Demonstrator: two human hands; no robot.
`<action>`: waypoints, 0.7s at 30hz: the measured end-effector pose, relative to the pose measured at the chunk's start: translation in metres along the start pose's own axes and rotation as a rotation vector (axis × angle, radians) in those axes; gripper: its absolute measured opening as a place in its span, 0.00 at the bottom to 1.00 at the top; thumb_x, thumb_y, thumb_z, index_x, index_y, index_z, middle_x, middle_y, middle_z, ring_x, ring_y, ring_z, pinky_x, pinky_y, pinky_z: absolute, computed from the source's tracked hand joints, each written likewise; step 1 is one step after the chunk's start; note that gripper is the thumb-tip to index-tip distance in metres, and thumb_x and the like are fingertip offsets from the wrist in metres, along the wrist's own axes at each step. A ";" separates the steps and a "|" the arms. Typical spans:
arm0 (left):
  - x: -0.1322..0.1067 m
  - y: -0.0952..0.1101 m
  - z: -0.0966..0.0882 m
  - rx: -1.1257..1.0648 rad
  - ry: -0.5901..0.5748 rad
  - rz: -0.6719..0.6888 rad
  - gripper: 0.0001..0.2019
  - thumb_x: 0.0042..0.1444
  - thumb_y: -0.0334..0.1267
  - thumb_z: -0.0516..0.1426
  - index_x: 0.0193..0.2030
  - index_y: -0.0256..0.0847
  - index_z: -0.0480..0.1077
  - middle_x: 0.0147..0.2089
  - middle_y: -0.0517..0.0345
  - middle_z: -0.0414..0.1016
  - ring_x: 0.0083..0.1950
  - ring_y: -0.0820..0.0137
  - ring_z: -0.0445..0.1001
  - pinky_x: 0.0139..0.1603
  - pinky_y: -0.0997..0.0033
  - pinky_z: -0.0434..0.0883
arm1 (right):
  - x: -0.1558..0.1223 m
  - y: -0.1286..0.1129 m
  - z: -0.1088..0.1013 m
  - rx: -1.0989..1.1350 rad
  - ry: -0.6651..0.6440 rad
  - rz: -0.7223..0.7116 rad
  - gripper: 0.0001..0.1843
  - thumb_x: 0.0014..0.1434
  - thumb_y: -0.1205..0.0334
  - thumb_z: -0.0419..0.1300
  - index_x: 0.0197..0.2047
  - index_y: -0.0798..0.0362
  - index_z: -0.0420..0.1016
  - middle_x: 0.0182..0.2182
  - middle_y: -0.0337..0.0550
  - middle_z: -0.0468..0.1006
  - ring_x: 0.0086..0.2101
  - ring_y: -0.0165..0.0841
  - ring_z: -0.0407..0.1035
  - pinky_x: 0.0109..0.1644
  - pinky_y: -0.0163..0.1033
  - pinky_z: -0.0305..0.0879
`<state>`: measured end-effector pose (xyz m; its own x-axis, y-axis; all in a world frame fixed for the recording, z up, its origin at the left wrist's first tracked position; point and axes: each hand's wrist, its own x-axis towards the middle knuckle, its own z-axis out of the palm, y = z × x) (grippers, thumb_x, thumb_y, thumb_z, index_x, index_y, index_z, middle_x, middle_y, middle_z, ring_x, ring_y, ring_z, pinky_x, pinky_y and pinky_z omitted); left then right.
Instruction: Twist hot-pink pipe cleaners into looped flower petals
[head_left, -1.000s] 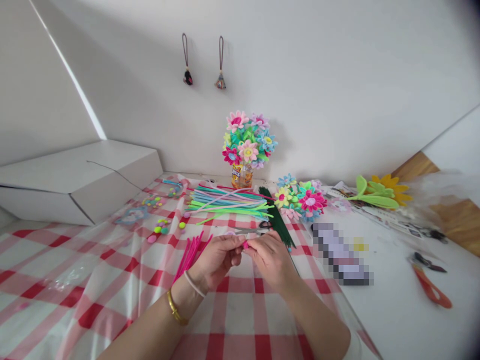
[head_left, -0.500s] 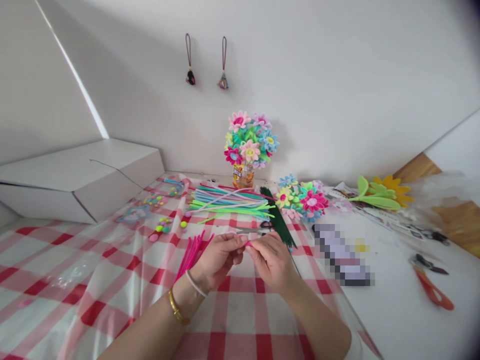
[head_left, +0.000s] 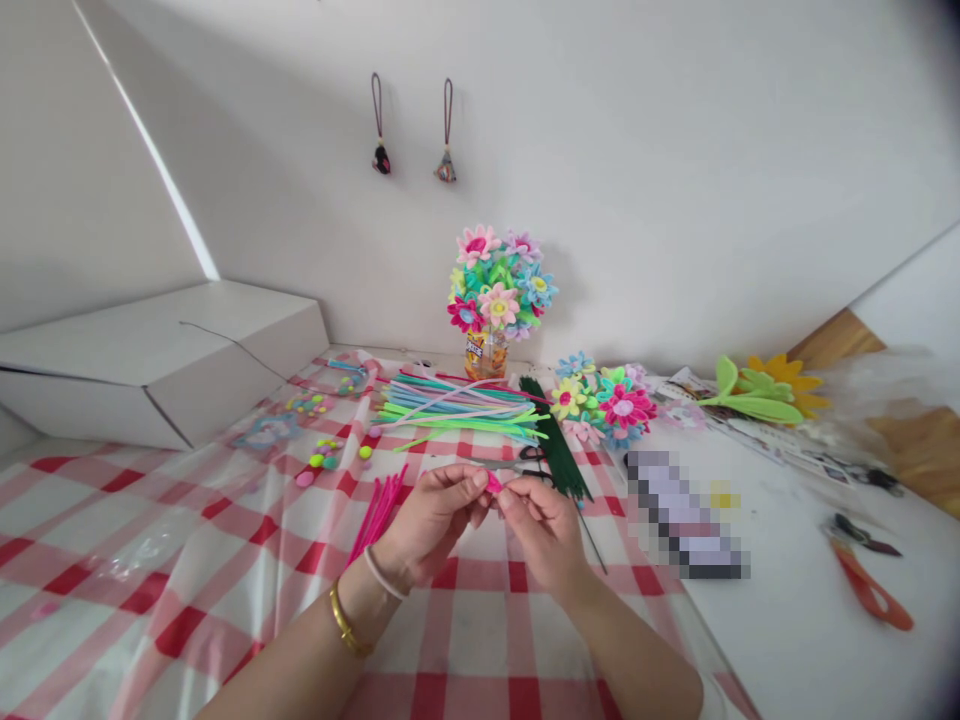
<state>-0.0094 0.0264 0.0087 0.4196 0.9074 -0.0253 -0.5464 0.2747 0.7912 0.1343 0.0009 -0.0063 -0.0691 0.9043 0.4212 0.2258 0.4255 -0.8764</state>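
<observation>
Over checked tablecloth (head_left: 465,640), left hand (head_left: 439,515) and right hand (head_left: 546,530) pinching small pink piece (head_left: 493,484), both grips clamping on it from either side. Pink stems (head_left: 380,515) lying just beside left hand. Scissors (head_left: 517,465) resting beyond hands, dark green stems (head_left: 558,445) lying beside them. Flower bouquet (head_left: 499,300) standing in jar (head_left: 487,357).

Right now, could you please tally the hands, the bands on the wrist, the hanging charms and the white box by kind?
Left hand, right hand: 2
White band, gold bangle: 2
Hanging charms: 2
White box: 1
Total: 7
</observation>
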 end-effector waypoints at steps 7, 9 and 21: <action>0.003 0.002 -0.006 0.141 0.085 0.044 0.07 0.43 0.36 0.64 0.26 0.34 0.74 0.20 0.60 0.69 0.22 0.79 0.61 0.24 0.77 0.57 | 0.006 0.007 0.000 0.312 0.049 0.229 0.10 0.51 0.57 0.62 0.36 0.51 0.73 0.32 0.41 0.76 0.34 0.33 0.69 0.39 0.39 0.65; 0.004 0.002 -0.005 0.176 0.092 0.040 0.07 0.43 0.36 0.64 0.26 0.34 0.74 0.20 0.61 0.69 0.21 0.79 0.61 0.24 0.76 0.57 | 0.006 0.005 0.000 0.332 0.057 0.255 0.09 0.51 0.57 0.62 0.33 0.53 0.73 0.27 0.39 0.74 0.30 0.32 0.68 0.37 0.38 0.64; 0.002 0.007 -0.004 0.114 0.027 0.020 0.06 0.43 0.34 0.64 0.26 0.35 0.73 0.23 0.57 0.73 0.25 0.74 0.68 0.27 0.75 0.59 | 0.007 0.009 0.004 0.612 -0.008 0.326 0.08 0.50 0.59 0.63 0.30 0.54 0.72 0.23 0.38 0.71 0.27 0.30 0.64 0.36 0.39 0.61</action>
<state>-0.0148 0.0315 0.0114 0.3891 0.9209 -0.0244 -0.4678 0.2203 0.8559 0.1316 0.0113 -0.0116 -0.0985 0.9886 0.1140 -0.3527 0.0724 -0.9329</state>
